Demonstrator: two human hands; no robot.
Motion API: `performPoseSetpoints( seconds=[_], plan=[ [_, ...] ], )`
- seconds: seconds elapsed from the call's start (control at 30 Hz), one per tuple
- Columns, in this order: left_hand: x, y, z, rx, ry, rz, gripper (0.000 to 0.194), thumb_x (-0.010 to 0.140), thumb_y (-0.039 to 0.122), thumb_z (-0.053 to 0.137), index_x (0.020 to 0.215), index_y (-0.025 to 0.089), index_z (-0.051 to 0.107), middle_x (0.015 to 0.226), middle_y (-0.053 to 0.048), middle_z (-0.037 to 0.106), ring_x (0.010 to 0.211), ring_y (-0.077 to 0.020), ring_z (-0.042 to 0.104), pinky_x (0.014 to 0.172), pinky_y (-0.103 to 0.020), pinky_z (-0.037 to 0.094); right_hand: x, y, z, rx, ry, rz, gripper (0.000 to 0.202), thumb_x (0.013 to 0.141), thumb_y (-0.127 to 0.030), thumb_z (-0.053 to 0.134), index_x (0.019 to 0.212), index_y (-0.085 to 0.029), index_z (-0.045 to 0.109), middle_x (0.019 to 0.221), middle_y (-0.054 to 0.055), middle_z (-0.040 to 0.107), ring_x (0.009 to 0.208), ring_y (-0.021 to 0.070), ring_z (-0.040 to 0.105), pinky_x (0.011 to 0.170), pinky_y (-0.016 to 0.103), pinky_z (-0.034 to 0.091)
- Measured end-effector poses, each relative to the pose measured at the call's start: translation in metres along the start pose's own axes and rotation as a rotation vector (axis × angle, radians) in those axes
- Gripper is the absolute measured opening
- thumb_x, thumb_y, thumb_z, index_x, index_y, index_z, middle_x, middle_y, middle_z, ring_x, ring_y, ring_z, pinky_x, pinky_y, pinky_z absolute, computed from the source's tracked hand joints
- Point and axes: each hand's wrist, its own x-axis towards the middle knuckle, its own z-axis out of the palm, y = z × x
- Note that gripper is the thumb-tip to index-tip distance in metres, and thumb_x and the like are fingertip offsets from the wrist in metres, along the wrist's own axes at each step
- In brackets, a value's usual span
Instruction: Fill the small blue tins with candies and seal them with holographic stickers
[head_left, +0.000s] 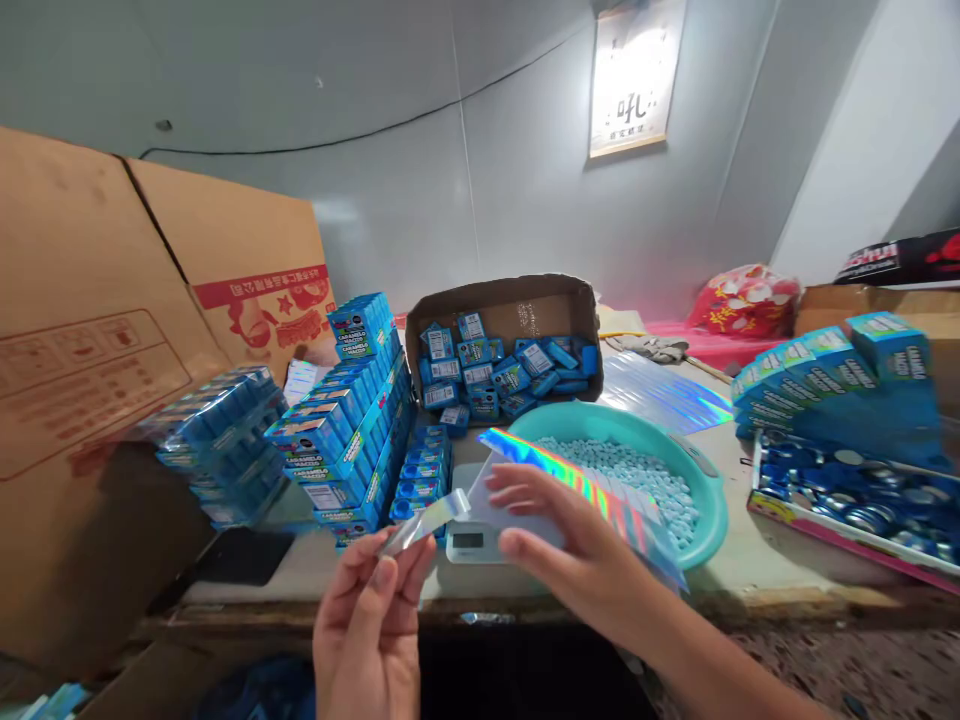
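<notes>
Near the table's front edge, my left hand [369, 622] pinches a small clear plastic strip [431, 517] between thumb and fingers. My right hand [551, 525] is to its right with fingers spread, over a shiny rainbow-tinted film sheet [577, 475]; whether it touches the sheet is unclear. The sheet lies partly across a teal basin [712, 500] of small pale blue candies [667, 490]. Under and behind the hands sits a white scale [461, 552] with a dark display. Small blue boxes [420, 475] stand in rows left of the scale.
Stacked blue boxes [334, 440] and wrapped packs [225, 440] stand left, beside large cartons [255, 240]. An open carton [510, 293] of loose blue boxes is behind. At right are a tray [855, 525] of blue and silver pieces, and more boxes [825, 370].
</notes>
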Motion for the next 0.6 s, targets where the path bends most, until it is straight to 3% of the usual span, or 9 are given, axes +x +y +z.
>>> performPoseSetpoints(
  seconds=[0.13,0.2,0.3,0.37,0.47,0.53,0.6],
  plan=[
    [-0.012,-0.022,-0.016,-0.09,-0.08,-0.014,0.029,0.065,0.036,0.087,0.084,0.02,0.071,0.088,-0.003,0.078,0.086,-0.0251,0.076,0.086,-0.042,0.063,0.001,-0.021,0.037,0.281,-0.115,0.1,0.033,0.085,-0.042,0.073,0.106,-0.018,0.066,0.101,0.007,0.071,0.088,0.0194,0.067,0.079,0.032,0.055],
    [-0.016,-0.031,-0.024,-0.089,-0.151,-0.073,0.027,0.067,0.039,0.085,0.082,0.02,0.072,0.09,-0.005,0.078,0.093,-0.0273,0.076,0.092,-0.046,0.061,0.001,-0.024,0.045,0.325,-0.09,0.06,0.023,0.088,-0.039,0.068,0.091,-0.016,0.067,0.09,0.006,0.07,0.082,0.0181,0.066,0.075,0.03,0.053],
    [-0.018,-0.035,-0.031,-0.021,-0.211,-0.125,0.031,0.073,0.044,0.08,0.093,0.021,0.072,0.103,-0.008,0.077,0.108,-0.0309,0.071,0.101,-0.052,0.054,0.002,-0.027,0.045,0.326,-0.025,-0.009,0.019,0.091,-0.035,0.063,0.087,-0.017,0.067,0.093,0.007,0.072,0.084,0.0176,0.066,0.075,0.029,0.052],
    [-0.017,-0.029,-0.034,0.106,-0.151,-0.022,0.042,0.076,0.046,0.078,0.11,0.024,0.068,0.116,-0.009,0.074,0.118,-0.0301,0.066,0.106,-0.052,0.05,0.003,-0.029,0.039,0.238,-0.015,-0.014,0.014,0.091,-0.03,0.062,0.089,-0.018,0.068,0.093,0.006,0.073,0.083,0.0173,0.066,0.075,0.028,0.051],
    [-0.012,-0.009,-0.037,0.417,-0.106,0.317,0.053,0.078,0.044,0.076,0.126,0.027,0.061,0.132,-0.009,0.065,0.129,-0.0268,0.057,0.114,-0.047,0.042,0.007,-0.032,0.031,0.023,-0.09,-0.028,0.01,0.09,-0.022,0.06,0.085,-0.019,0.069,0.081,0.002,0.071,0.078,0.0166,0.065,0.072,0.026,0.048],
    [-0.008,0.004,-0.04,0.673,-0.213,0.5,0.052,0.077,0.041,0.076,0.126,0.027,0.063,0.134,-0.009,0.064,0.128,-0.027,0.057,0.113,-0.044,0.042,0.008,-0.034,0.029,-0.091,-0.196,-0.082,0.013,0.089,-0.017,0.058,0.084,-0.02,0.07,0.078,0.0,0.071,0.074,0.0158,0.063,0.068,0.025,0.045],
    [-0.003,0.012,-0.042,0.889,-0.368,0.588,0.046,0.076,0.038,0.077,0.12,0.027,0.069,0.124,-0.008,0.069,0.115,-0.0265,0.065,0.102,-0.039,0.051,0.008,-0.033,0.032,-0.193,-0.302,-0.125,0.016,0.086,-0.013,0.057,0.084,-0.02,0.071,0.079,0.001,0.072,0.072,0.0157,0.063,0.066,0.025,0.042]
  ],
)
